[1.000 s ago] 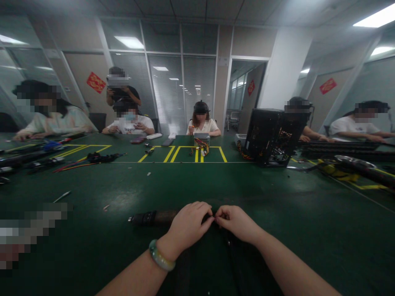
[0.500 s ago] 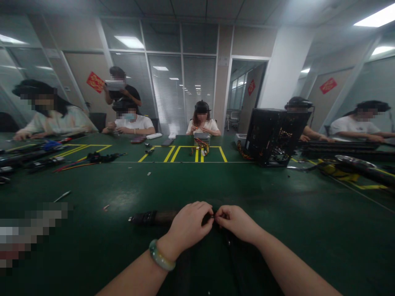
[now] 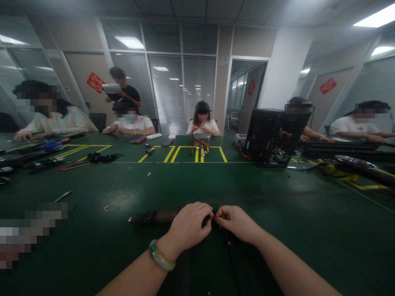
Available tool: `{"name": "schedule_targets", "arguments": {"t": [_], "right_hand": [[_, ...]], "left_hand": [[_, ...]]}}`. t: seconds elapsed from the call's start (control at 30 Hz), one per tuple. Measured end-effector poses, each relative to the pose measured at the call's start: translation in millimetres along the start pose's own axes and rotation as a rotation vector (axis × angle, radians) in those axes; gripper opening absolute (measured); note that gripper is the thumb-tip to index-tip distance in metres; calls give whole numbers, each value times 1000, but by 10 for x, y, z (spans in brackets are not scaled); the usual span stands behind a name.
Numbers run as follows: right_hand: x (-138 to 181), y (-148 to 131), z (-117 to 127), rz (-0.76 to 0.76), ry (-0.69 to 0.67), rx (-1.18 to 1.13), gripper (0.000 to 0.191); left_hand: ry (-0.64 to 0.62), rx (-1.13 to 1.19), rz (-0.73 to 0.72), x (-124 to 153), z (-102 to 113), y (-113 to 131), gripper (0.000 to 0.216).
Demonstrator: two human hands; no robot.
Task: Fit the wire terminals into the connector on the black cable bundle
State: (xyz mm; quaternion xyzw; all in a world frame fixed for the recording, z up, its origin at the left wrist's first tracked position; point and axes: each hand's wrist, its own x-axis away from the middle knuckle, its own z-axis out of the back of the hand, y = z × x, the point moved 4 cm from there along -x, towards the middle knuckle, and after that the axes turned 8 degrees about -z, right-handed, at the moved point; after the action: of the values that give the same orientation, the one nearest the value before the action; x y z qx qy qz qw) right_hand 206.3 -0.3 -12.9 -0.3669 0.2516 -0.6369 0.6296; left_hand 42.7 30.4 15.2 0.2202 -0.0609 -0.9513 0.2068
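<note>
My left hand (image 3: 188, 226), with a green bangle at the wrist, and my right hand (image 3: 236, 222) meet fingertip to fingertip over the near edge of the green table (image 3: 123, 185). Both pinch something small and dark between them that I cannot make out. A dark cylindrical tool (image 3: 152, 217) lies flat just left of my left hand, partly hidden behind it. Dark cables (image 3: 231, 263) run from under my hands toward me.
A black open computer case (image 3: 271, 135) stands at the right. Cables and tools (image 3: 98, 157) lie at the left, coloured wires (image 3: 200, 147) in the yellow-marked area at the middle. Several people sit around the table; one stands at the back left.
My hands stay nearly still, the fingertips shifting only slightly. The standing person at the back left has lowered the thing they hold.
</note>
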Motion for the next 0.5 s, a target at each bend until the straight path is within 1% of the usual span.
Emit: {"name": "schedule_targets", "arguments": {"t": [0.2, 0.5], "right_hand": [[-23, 27, -13, -7, 4, 0, 14], [10, -34, 13, 0, -2, -17, 14]], "left_hand": [[1, 4, 0, 0, -8, -12, 9], [-13, -5, 5, -2, 17, 10, 17]]}}
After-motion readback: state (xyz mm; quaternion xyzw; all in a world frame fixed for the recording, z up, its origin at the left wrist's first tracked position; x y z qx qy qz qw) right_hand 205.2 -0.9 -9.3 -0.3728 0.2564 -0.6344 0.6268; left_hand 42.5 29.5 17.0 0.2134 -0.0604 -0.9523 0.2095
